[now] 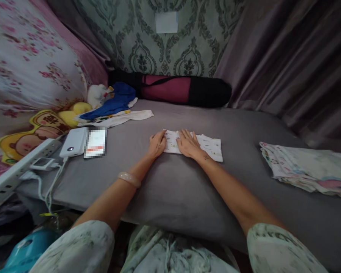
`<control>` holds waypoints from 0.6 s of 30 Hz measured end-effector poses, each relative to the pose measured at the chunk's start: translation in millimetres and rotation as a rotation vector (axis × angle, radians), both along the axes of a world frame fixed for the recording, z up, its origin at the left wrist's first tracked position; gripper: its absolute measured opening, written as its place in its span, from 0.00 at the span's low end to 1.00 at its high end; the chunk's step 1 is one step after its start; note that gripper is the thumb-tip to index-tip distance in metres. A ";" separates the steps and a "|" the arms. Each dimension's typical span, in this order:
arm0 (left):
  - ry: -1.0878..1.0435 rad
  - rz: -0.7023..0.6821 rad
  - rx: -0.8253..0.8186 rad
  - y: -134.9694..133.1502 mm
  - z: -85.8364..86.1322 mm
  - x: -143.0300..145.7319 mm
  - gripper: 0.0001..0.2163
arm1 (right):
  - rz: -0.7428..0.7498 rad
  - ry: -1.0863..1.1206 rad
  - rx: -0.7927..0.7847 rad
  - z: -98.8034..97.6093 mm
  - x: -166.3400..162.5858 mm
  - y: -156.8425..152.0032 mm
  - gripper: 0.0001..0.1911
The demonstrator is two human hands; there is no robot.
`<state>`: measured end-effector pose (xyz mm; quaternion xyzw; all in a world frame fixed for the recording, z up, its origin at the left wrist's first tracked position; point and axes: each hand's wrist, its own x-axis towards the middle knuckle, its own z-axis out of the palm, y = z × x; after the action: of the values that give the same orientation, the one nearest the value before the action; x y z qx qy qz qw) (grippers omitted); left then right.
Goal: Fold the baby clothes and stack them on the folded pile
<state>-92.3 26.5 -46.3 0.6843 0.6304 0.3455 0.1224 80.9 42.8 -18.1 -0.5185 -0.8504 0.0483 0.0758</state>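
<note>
A small white garment [211, 146] with a sparse print lies folded into a flat strip on the grey bed surface. Across its middle rests my right hand [188, 143], palm down with fingers stretched out. My left hand [158, 144] lies at the strip's left end, its fingers along the edge and touching the fabric. Neither hand lifts the cloth. Part of the garment is hidden beneath my hands.
A stack of folded clothes [309, 167] lies at the right. Left are a blue garment [116, 100], plush toys [76, 112], a power bank [74, 142], a phone [95, 142] and a power strip [19, 167] with cables. A long black-and-red bag [166, 89] lies along the wall.
</note>
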 end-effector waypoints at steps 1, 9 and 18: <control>-0.041 0.013 0.009 1.1 0.0 -1.5 0.20 | 0.006 0.012 0.029 -0.2 -5.4 -0.5 0.31; -0.253 0.111 0.031 3.8 -1.5 -7.4 0.20 | 0.036 0.032 0.061 -16.9 -24.7 -3.5 0.32; -0.363 0.135 0.038 1.2 6.0 -4.2 0.21 | 0.038 0.007 0.015 -6.8 -35.2 3.3 0.32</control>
<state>-96.6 27.7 -40.3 0.5689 0.6359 0.4826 0.1978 45.8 46.1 -25.0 -0.5014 -0.8601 0.0452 0.0819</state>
